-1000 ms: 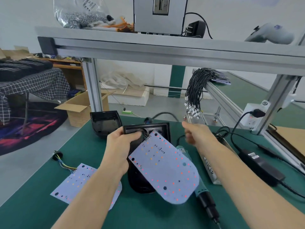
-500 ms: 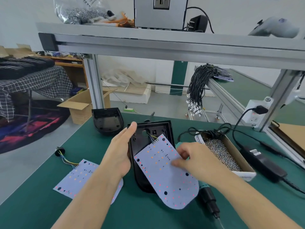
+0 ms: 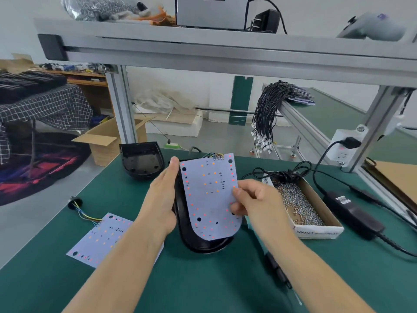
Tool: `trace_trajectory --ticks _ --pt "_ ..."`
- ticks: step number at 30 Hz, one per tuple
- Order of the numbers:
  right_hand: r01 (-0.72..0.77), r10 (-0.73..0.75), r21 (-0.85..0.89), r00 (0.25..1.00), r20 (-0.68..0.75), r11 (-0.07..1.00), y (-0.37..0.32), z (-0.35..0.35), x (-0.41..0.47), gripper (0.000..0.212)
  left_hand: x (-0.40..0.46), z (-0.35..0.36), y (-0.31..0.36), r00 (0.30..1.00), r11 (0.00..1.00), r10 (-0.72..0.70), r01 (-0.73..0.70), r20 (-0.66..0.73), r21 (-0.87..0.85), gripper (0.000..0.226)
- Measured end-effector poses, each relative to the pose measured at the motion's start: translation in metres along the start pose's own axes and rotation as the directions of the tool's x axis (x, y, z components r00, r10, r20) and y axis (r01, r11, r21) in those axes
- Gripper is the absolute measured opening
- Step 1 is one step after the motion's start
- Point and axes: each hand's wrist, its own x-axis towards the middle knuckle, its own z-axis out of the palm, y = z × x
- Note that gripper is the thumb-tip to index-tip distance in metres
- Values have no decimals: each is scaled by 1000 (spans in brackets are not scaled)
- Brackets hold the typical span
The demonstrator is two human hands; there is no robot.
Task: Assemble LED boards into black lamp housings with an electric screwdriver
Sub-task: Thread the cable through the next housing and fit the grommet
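Observation:
A white LED board (image 3: 208, 195) dotted with red and orange LEDs lies over a black lamp housing (image 3: 194, 240) on the green bench, its wires at the far end. My left hand (image 3: 163, 197) grips the housing's left edge, thumb up along the board's corner. My right hand (image 3: 255, 197) pinches the board's right edge. The electric screwdriver (image 3: 278, 271) lies on the mat under my right forearm, mostly hidden.
A second LED board (image 3: 101, 238) with coloured wires lies at the front left. Another black housing (image 3: 142, 159) stands at the back. A cardboard box of screws (image 3: 316, 231) sits to the right, beside a black power adapter (image 3: 352, 211) and cables.
My right hand came back from the screw box, took the board's right edge and swung it up and over the housing. My left hand closed on the housing's left side.

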Motion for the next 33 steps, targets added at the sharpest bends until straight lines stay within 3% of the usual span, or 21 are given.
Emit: trace_trajectory --ticks 4,6,10,15,17,19,21,23,25,26,27,29,33 --pt "16 -18 -65 999 -27 998 3 13 -6 26 -2 2 -1 998 999 -43 44 48 -10 57" --pt "106 -110 -277 994 0 955 4 10 -5 20 0 -1 0 998 998 -52 54 47 -30 57" --pt "232 -206 -689 971 121 687 -4 0 0 23 1 -3 -2 995 997 -56 60 77 -53 58" --pt "219 -146 -862 975 170 457 -16 4 5 9 -1 3 -6 991 995 -25 38 131 -96 71" --pt "206 -137 -891 977 164 404 -20 5 6 12 0 6 -9 993 997 49 -43 103 -63 59" --pt "170 -128 -926 983 134 336 -22 4 8 29 1 7 -12 989 990 137 -135 64 -40 26" --pt "137 -148 -928 985 90 347 -22 -2 11 32 1 7 -11 982 983 181 -180 44 -31 3" --pt "100 -158 -820 987 12 564 -21 -8 15 28 2 4 -10 976 977 212 -210 55 -31 4" --pt "20 -27 -443 1000 -10 896 -19 -9 21 33 1 3 -9 975 978 207 -205 84 -28 14" --pt "-38 49 -211 998 47 977 -18 -7 24 30 0 4 -10 976 981 192 -191 99 -24 19" --pt "-91 94 -27 989 116 995 -15 -4 26 21 -1 5 -10 978 984 177 -176 105 -20 22" --pt "-140 114 172 981 154 975 -9 1 28 8 -4 6 -11 984 988 154 -153 94 -11 28" --pt "-155 121 290 984 131 944 0 5 27 9 -5 5 -9 990 988 140 -139 -5 64 19"
